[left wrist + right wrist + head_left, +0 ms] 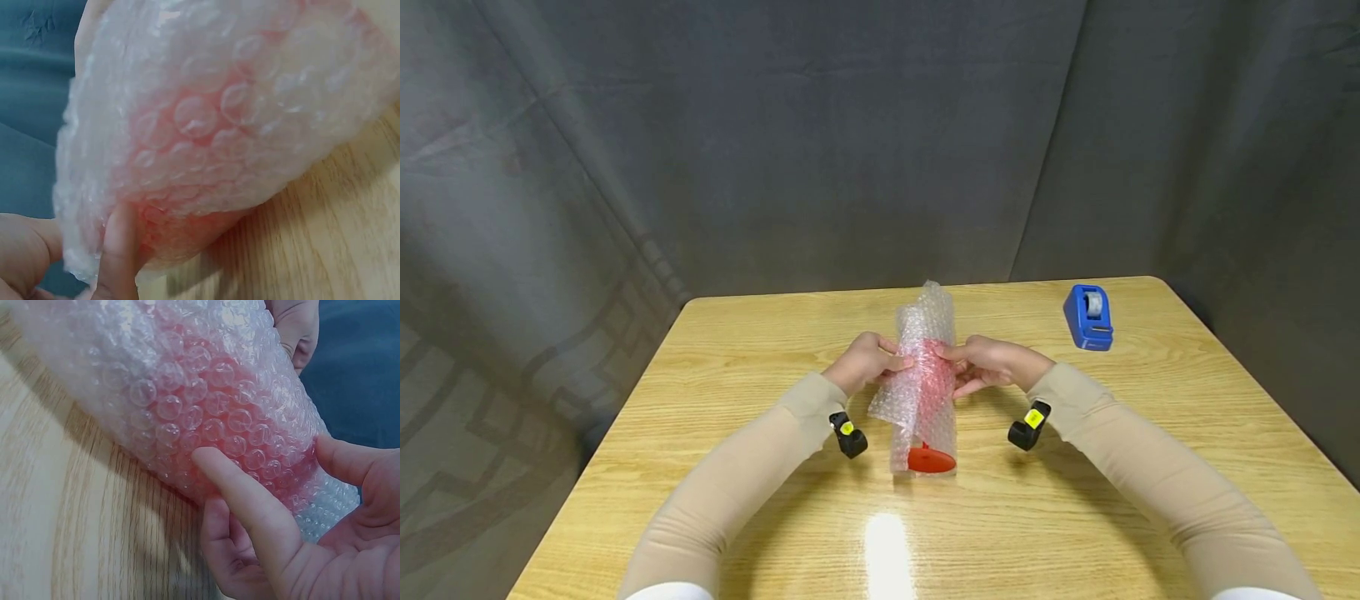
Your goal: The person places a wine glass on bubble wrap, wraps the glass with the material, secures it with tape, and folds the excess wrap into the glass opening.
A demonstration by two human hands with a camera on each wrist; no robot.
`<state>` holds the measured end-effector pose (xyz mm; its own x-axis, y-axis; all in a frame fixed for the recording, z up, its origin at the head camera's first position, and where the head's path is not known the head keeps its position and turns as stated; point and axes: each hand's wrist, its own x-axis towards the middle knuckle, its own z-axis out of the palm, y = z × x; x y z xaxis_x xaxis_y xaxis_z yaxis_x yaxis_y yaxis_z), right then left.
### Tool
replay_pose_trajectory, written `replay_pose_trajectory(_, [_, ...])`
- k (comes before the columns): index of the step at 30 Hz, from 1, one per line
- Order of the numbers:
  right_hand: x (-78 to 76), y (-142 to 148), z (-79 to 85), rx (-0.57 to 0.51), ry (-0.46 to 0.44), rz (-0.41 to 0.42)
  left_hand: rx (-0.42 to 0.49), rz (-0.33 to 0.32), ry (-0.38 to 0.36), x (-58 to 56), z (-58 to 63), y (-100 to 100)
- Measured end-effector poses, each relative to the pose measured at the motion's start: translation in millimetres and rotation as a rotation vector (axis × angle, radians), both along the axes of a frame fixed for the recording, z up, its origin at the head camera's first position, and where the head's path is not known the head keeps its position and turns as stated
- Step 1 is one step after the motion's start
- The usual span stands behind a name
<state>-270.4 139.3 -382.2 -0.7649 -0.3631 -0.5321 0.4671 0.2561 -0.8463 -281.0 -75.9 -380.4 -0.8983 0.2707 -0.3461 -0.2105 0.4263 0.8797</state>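
Note:
A roll of clear bubble wrap (934, 400) lies over the middle of the table, wound around a red object. The object's flat round end (932, 460) with a thin stem shows at the near end of the roll; the rest appears pink through the bubbles. My left hand (867, 363) grips the roll's left side, thumb on top, above a loose flap of wrap. From the right, my right hand (992, 363) holds the roll (212, 406) between thumb and fingers. In the left wrist view, the left fingers (119, 250) pinch the wrap's edge (81, 244).
A blue tape dispenser (1087, 317) with a roll of tape stands at the table's back right. The wooden table (760, 350) has dark grey curtains (850, 150) behind it and at its sides. A small black wrist camera (1028, 425) hangs under each forearm.

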Motion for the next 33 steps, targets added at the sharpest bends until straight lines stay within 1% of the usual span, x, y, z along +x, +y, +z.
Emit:
replay_pose_trajectory(4, [-0.2, 0.5, 0.1, 0.007, -0.007, -0.003, 0.064, 0.019, -0.074, -3.3, -3.0, -2.0])
replay_pose_trajectory(7, [0.0, 0.9, -0.4, 0.006, -0.011, -0.006, 0.083, 0.016, -0.098, -4.5, -5.2, -3.7])
replay_pose_trajectory(9, [0.4, 1.3, -0.2, -0.001, -0.009, -0.001, 0.094, 0.016, -0.104, -5.0, -6.1, -4.4])
replay_pose_trajectory(13, [0.4, 1.8, 0.1, -0.012, -0.004, 0.003, 0.158, 0.041, -0.097, -5.7, -7.1, -4.8])
replay_pose_trajectory(16, [0.3, 2.2, 0.8, -0.011, -0.004, 0.008, 0.188, 0.053, -0.091, -6.3, -7.7, -5.2])
replay_pose_trajectory(25, [0.1, 2.0, 0.1, -0.016, -0.004, 0.012, 0.146, 0.067, -0.133, -9.2, -11.4, -6.3])
replay_pose_trajectory(27, [0.2, 1.9, 0.2, -0.017, -0.006, 0.008, 0.143, 0.064, -0.152, -9.1, -12.4, -6.6])
replay_pose_trajectory(31, [-0.2, 2.2, -0.3, -0.018, -0.011, 0.001, 0.164, 0.055, -0.215, -8.6, -14.6, -5.9])
replay_pose_trajectory(33, [-0.7, 2.5, -1.4, -0.024, -0.012, 0.001, 0.173, 0.058, -0.233, -8.2, -15.2, -5.3])
